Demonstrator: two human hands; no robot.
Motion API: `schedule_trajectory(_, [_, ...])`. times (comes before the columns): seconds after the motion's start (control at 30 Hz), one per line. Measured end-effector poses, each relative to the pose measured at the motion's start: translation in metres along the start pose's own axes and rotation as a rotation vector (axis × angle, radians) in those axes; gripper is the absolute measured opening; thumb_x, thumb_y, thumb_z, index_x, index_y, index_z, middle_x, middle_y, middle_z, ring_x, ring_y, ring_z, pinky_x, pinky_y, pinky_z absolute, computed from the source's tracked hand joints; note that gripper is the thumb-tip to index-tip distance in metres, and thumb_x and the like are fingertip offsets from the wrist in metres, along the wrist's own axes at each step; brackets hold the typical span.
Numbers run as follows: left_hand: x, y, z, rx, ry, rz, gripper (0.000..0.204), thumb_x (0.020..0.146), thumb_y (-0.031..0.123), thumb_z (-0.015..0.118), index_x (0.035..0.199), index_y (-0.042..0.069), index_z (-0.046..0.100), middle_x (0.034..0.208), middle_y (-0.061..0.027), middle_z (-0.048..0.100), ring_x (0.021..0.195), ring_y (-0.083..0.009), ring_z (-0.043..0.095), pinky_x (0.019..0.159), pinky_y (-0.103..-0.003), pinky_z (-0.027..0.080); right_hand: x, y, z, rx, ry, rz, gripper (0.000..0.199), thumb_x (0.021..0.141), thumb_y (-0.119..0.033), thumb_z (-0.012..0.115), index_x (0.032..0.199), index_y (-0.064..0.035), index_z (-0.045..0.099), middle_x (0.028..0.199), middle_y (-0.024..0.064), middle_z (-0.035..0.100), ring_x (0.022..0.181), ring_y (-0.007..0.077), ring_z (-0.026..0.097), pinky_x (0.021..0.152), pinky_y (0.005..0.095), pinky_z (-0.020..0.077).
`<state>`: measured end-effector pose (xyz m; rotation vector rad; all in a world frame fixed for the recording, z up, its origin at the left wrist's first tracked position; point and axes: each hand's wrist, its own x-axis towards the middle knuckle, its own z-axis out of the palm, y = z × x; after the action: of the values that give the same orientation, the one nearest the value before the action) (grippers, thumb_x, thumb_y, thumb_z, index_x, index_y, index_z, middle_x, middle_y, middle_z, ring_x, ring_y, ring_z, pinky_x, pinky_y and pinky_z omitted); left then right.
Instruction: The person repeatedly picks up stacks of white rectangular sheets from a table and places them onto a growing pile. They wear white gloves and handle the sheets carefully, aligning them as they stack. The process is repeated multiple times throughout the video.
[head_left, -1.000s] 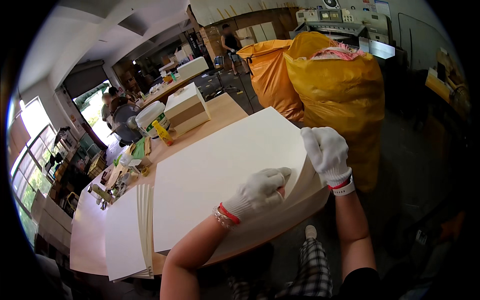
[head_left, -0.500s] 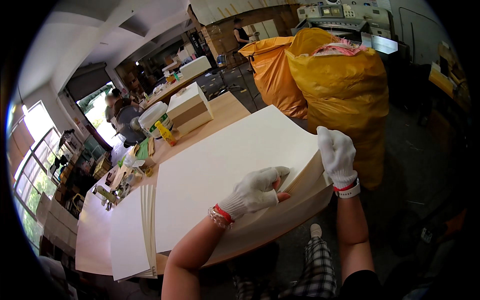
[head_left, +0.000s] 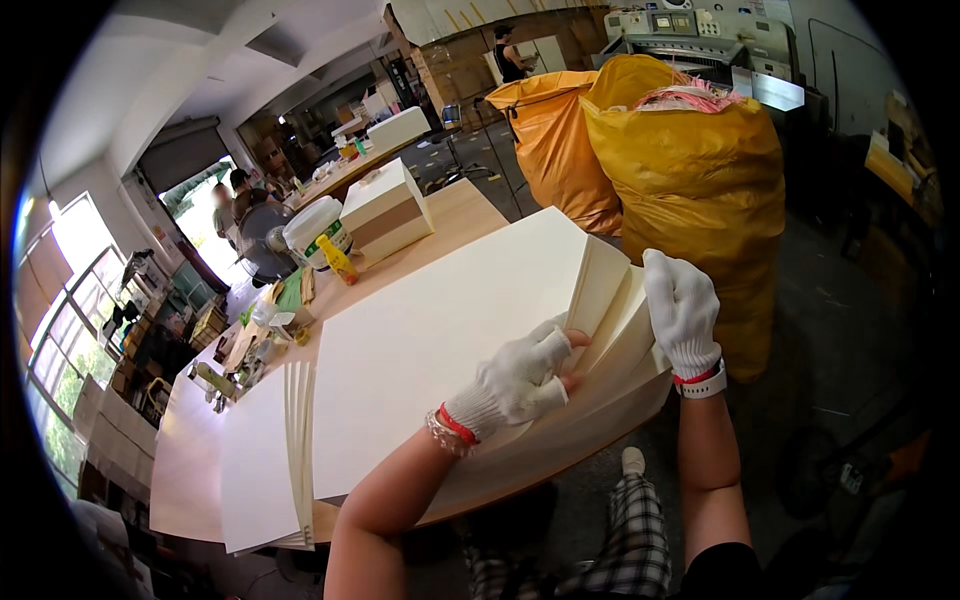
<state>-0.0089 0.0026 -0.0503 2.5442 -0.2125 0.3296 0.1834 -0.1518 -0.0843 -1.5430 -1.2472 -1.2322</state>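
Head view: right hand [head_left: 683, 312] fingers now fanning paper stack [head_left: 440, 340] corner wider; left hand [head_left: 518, 378] pinching sheets.

You get bright daylight from the windows [head_left: 50, 300] at left, blown out w/ glare. Paper stack [head_left: 440, 340] is evenly lit, sharp. Heavy fisheye bend, black vignette at edges; bkgd soft.
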Motion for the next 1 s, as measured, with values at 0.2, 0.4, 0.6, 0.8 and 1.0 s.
schedule_trajectory(0.2, [-0.002, -0.004, 0.004, 0.044, 0.086, 0.010, 0.049, 0.081, 0.031, 0.079, 0.117, 0.009, 0.054, 0.113, -0.0111, 0.053, 0.094, -0.0266, 0.059, 0.083, -0.036, 0.049, 0.002, -0.005, -0.004, 0.004, -0.003, 0.055, 0.022, 0.086, -0.004, 0.058, 0.106, 0.0027, 0.059, 0.067, 0.0091, 0.051, 0.056, 0.0251, 0.053, 0.049, 0.0350, 0.0418])
schedule_trajectory(0.4, [0.000, -0.003, 0.003, 0.085, 0.094, 0.123, 0.052, 0.080, 0.010, 0.070, 0.129, 0.008, 0.051, 0.125, -0.0161, 0.052, 0.095, -0.0258, 0.059, 0.085, -0.037, 0.050, 0.007, -0.006, -0.012, -0.054, -0.008, -0.090, 0.026, 0.082, 0.000, 0.060, 0.108, 0.0022, 0.059, 0.068, 0.0081, 0.049, 0.058, 0.0234, 0.052, 0.049, 0.0342, 0.0420])
schedule_trajectory(0.6, [0.002, -0.004, -0.005, -0.001, -0.118, 0.024, 0.056, 0.082, 0.013, 0.074, 0.133, 0.008, 0.052, 0.109, -0.0125, 0.059, 0.097, -0.0245, 0.060, 0.087, -0.034, 0.047, 0.007, -0.006, -0.005, -0.095, 0.098, -0.139, 0.030, 0.080, 0.001, 0.062, 0.110, 0.0035, 0.059, 0.070, 0.0090, 0.051, 0.061, 0.0245, 0.055, 0.052, 0.0337, 0.0450])
schedule_trajectory(0.8, [0.004, 0.009, 0.001, -0.042, 0.034, 0.010, 0.040, 0.079, 0.008, 0.073, 0.115, 0.005, 0.056, 0.144, -0.0239, 0.037, 0.123, -0.0384, 0.050, 0.099, -0.038, 0.044, 0.000, 0.001, 0.001, 0.014, 0.045, -0.047, 0.032, 0.078, 0.001, 0.062, 0.110, 0.0036, 0.059, 0.074, 0.0084, 0.054, 0.063, 0.0249, 0.056, 0.053, 0.0345, 0.0459])
schedule_trajectory(1.0, [0.000, -0.006, 0.002, -0.088, 0.042, 0.084, 0.044, 0.079, 0.002, 0.068, 0.121, 0.006, 0.056, 0.154, -0.0284, 0.026, 0.133, -0.0423, 0.045, 0.104, -0.037, 0.041, 0.005, -0.007, -0.006, -0.062, 0.082, -0.078, 0.024, 0.084, -0.002, 0.061, 0.108, 0.0032, 0.059, 0.067, 0.0080, 0.047, 0.060, 0.0250, 0.052, 0.052, 0.0360, 0.0435])
